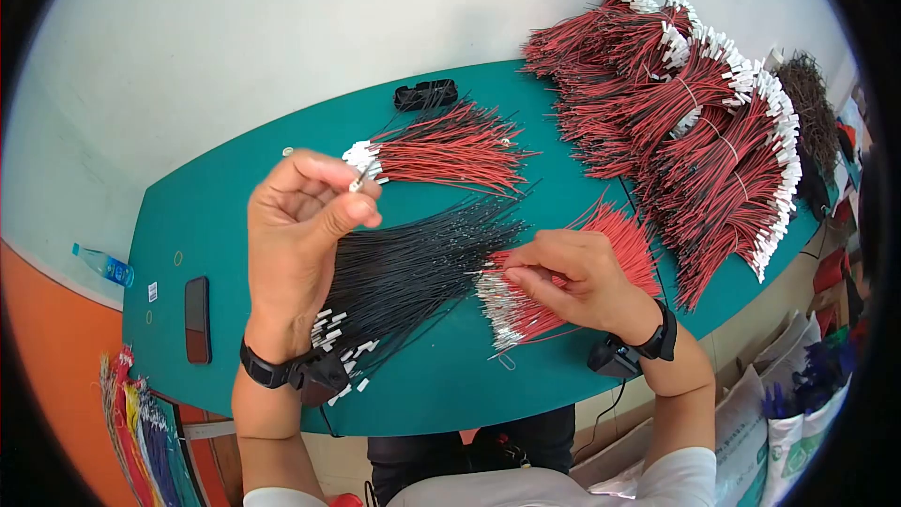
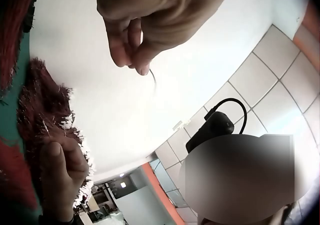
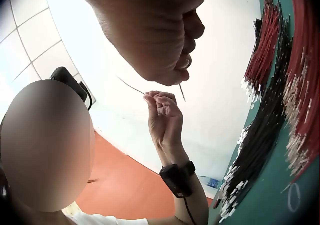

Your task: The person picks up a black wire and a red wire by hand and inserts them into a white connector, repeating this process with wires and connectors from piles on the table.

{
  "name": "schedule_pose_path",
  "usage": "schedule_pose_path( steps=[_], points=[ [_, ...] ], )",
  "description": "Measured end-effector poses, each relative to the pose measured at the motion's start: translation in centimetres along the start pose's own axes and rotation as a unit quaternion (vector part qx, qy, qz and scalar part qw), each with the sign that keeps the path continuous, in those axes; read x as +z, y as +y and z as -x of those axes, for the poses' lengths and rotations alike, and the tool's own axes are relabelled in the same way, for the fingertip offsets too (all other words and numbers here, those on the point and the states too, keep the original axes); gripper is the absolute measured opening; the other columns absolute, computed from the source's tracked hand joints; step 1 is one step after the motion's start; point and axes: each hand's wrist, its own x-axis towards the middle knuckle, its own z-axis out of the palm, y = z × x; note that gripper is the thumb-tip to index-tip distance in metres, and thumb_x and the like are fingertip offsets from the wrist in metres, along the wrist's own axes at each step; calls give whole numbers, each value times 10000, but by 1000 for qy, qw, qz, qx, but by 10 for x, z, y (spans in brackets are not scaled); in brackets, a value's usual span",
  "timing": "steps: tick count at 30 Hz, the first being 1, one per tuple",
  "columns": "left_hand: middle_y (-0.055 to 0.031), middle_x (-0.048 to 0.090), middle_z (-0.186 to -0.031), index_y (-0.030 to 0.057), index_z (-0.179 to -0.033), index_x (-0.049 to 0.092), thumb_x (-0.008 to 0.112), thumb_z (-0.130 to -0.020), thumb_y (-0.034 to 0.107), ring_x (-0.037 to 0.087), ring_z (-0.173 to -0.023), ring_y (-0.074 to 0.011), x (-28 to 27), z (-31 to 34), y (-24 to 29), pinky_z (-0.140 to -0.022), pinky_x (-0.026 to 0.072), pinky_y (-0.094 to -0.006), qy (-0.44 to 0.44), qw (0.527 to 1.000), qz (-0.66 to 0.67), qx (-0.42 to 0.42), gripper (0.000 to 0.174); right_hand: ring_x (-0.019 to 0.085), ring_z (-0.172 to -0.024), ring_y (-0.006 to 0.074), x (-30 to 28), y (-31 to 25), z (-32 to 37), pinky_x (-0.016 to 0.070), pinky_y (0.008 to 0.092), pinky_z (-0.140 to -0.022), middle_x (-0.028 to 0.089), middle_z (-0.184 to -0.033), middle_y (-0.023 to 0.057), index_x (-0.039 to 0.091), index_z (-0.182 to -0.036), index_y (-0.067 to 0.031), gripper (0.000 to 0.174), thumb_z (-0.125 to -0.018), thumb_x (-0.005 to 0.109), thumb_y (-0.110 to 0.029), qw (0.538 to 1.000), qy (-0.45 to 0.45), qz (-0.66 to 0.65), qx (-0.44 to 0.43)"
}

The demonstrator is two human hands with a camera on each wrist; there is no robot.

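The left hand (image 1: pixel 305 216) is raised over the table's left half, thumb and fingertips pinching a small white connector (image 1: pixel 356 185) with a dark wire. In the left wrist view a thin wire (image 2: pixel 154 78) leaves its fingertips. The right hand (image 1: pixel 572 277) pinches a red wire by its end, above the red wire bundle (image 1: pixel 624 244); in the right wrist view a short wire tip (image 3: pixel 182 92) sticks out below its fingers. Black wires (image 1: pixel 404 253) with white connectors lie between the hands. The hands are apart.
Behind lies a red and black bundle (image 1: pixel 455 150) near a black case (image 1: pixel 425 95). Large tied bundles (image 1: pixel 694 122) cover the right back. A phone (image 1: pixel 197 319) and a bottle (image 1: pixel 105 266) are at the left, and a clip (image 1: pixel 508 362) lies near the front edge.
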Motion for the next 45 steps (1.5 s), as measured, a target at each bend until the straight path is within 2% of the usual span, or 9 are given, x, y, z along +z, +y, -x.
schedule_pose_path(
  steps=[3,7,10,14,20,26,35,45],
  points=[
    [-113,714,-895,-2,-939,658,779,-831,-31,678,-800,-147,10,-2,-5,-759,565,-280,-28,999,18,-17,164,626,-633,244,0,0,-1,490,329,-550,651,-772,83,680,-912,-35,88,-850,743,-38,1000,1,-8,-26],
    [-73,704,-920,-11,-960,677,771,-835,-56,665,-829,-111,14,12,-54,-779,559,-258,-52,990,-80,-104,162,623,-649,259,2,0,0,488,348,-560,640,-776,78,672,-902,-40,92,-846,745,-47,999,-9,-24,-42],
    [-75,676,-955,-5,-932,679,772,-819,-71,652,-852,-115,12,26,-72,-790,566,-258,-60,970,-120,-200,161,619,-668,271,6,1,1,483,367,-565,618,-765,75,664,-890,-47,106,-835,754,-58,1000,-13,-3,-26],
    [-64,662,-959,-34,-933,667,744,-816,-131,647,-872,-102,15,37,-78,-810,560,-243,-74,970,-112,-203,170,611,-685,271,10,9,1,476,376,-563,596,-753,72,657,-876,-56,116,-821,759,-57,999,0,39,-28],
    [-60,646,-960,-33,-924,661,749,-812,-129,633,-858,-99,17,40,-74,-782,554,-244,-85,967,-110,-212,172,602,-689,267,11,10,1,470,374,-558,593,-755,69,655,-869,-59,123,-808,761,-51,998,14,54,-33],
    [-56,634,-948,-25,-909,652,759,-800,-133,631,-861,-106,18,41,-75,-787,554,-253,-88,975,-97,-179,187,605,-692,268,12,11,1,469,372,-556,595,-757,70,655,-865,-56,119,-808,759,-50,998,17,52,-33],
    [-63,636,-956,-25,-909,652,756,-791,-146,632,-883,-119,18,42,-77,-812,556,-273,-87,977,-89,-173,198,632,-690,292,10,9,1,494,391,-579,640,-766,93,673,-875,-34,91,-833,745,-70,999,-3,40,-9],
    [-73,626,-966,-18,-917,643,755,-786,-153,641,-887,-135,18,43,-78,-804,554,-279,-102,977,-135,-130,219,643,-684,296,10,11,3,503,397,-579,644,-749,104,683,-867,-35,77,-839,735,-84,999,-12,46,5]
  ],
)
